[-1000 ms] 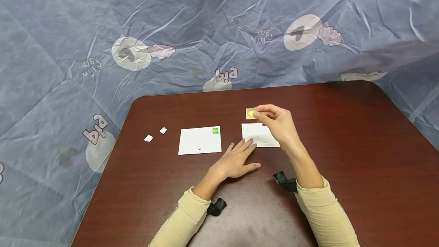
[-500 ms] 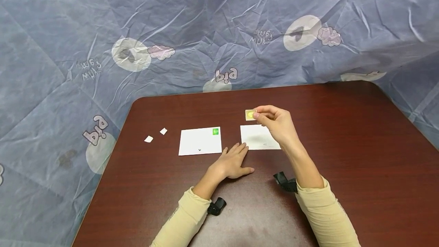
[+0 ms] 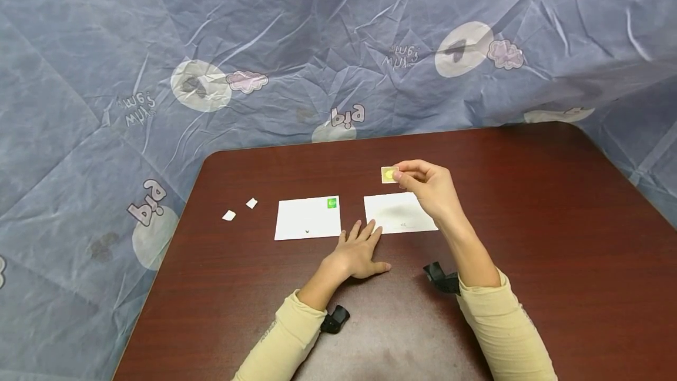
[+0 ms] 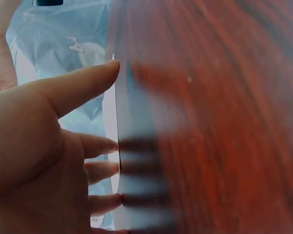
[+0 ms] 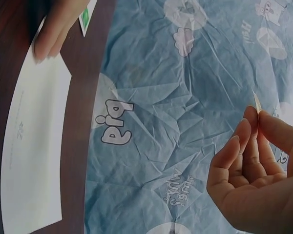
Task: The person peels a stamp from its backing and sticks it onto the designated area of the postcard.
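In the head view my right hand pinches a small yellow stamp between thumb and forefinger, held up above the far edge of a white envelope. The right wrist view shows the stamp nearly edge-on at the fingertips. My left hand lies with its fingers spread and straight, fingertips on the near left corner of that envelope. To its left, another white envelope bears a green stamp at its top right corner. My right forearm and hand hide part of the right envelope.
Two small white paper pieces, one nearer and one farther, lie left of the envelopes on the dark red wooden table. A blue printed cloth hangs behind the table. Black straps circle both wrists.
The right envelope has slid a little to the left along with my left hand, whose fingers have spread wider. My right hand keeps the stamp pinched at nearly the same spot.
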### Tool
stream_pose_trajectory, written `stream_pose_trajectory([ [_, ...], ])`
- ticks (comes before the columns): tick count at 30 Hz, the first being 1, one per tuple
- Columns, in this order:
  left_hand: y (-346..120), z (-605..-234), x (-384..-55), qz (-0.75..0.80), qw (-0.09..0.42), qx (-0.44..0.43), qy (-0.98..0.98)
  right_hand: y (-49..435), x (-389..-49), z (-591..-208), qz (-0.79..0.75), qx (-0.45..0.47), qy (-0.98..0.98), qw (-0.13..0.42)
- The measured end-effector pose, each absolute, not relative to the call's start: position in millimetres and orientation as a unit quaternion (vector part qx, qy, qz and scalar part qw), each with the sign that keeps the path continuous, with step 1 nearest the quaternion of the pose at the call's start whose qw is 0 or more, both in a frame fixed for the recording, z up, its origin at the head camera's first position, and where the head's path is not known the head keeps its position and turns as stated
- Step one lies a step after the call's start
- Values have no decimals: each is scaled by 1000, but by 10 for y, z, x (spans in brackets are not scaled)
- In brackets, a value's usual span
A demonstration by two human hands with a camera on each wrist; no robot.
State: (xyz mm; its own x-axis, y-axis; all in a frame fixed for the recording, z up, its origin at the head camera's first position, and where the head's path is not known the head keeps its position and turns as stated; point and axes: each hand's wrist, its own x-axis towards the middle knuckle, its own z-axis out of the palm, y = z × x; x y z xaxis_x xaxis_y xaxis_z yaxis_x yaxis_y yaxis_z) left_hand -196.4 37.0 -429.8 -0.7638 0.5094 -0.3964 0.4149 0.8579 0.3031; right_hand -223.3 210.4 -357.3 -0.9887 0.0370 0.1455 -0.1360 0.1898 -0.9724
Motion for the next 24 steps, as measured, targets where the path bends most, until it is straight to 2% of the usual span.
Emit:
stream_pose_trajectory([
  [12, 386, -4328, -1949, 96, 240, 233, 937, 2247, -2317, -3647, 595, -8, -802, 59],
  [24, 377, -4323, -1954, 94, 241, 237, 936, 2481, -2414, -3782, 517, -68, -853, 15],
])
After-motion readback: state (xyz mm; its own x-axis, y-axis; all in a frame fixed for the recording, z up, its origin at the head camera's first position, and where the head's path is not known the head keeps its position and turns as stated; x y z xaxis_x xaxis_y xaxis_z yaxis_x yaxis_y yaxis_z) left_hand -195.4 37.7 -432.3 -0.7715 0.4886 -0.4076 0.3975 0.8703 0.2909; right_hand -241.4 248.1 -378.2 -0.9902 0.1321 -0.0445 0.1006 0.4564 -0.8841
